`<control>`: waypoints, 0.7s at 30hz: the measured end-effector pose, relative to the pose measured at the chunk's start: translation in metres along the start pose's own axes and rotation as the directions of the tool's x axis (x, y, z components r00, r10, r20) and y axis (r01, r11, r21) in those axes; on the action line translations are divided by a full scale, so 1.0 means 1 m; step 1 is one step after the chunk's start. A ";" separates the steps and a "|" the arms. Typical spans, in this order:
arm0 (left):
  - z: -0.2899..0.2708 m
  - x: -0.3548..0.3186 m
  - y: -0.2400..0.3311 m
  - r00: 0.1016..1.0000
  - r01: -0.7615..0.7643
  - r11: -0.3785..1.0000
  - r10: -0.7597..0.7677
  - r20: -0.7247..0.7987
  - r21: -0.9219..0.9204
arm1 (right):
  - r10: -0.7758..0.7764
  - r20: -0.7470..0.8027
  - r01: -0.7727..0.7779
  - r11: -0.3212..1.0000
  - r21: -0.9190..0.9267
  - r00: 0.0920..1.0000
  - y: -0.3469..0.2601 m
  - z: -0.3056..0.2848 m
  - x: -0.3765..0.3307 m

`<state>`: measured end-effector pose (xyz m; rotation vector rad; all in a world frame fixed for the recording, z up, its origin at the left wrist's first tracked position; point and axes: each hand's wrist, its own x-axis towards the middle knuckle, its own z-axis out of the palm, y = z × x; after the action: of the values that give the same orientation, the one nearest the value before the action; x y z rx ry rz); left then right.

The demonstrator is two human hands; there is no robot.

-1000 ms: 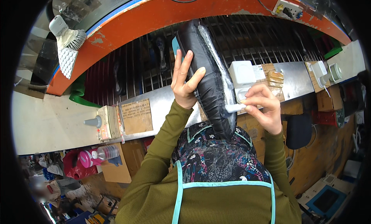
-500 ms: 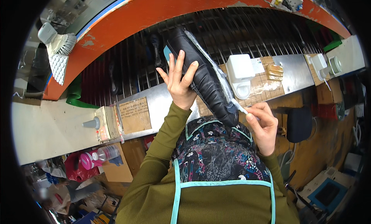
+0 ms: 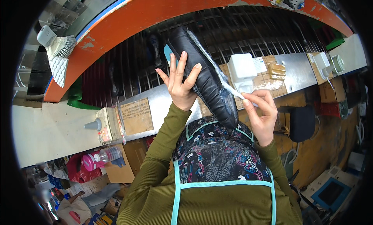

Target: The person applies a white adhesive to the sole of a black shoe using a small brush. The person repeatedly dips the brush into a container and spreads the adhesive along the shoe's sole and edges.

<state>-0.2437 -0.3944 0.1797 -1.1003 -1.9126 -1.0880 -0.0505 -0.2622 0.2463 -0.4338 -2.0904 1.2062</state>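
A black leather shoe upper (image 3: 206, 82), stretched over what looks like a shoe last, slants before me with its toe end near my apron. My left hand (image 3: 181, 87) grips it from the left, fingers spread across its side. A pale blue piece (image 3: 169, 54) shows at its far left edge. Whitish, wet-looking coating (image 3: 211, 63) runs along the right edge of the underside. Between thumb and fingers, my right hand (image 3: 262, 115) pinches a slim white brush (image 3: 236, 93). Its tip touches the coated edge toward the toe; the bristles are hard to make out.
A white plastic container (image 3: 241, 68) stands on cardboard just right of the shoe, beside a taped yellowish block (image 3: 277, 72). Metal rods (image 3: 248, 30) run beyond the ledge, under an orange frame (image 3: 128, 21). At left are a cardboard piece (image 3: 136, 116) and a grey cone (image 3: 93, 125).
My right hand has moved the brush up and slightly left along the shoe's edge, away from the toe tip. The left hand and shoe have barely shifted.
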 end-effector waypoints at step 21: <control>-0.004 0.006 -0.008 0.998 0.065 0.998 -0.065 0.025 0.002 | -0.059 0.215 0.018 0.982 0.190 0.975 0.025 -0.009 0.012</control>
<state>-0.2525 -0.3982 0.1841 -1.0624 -1.9808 -1.1132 -0.0540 -0.2364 0.2323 -0.1780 -2.1307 1.4689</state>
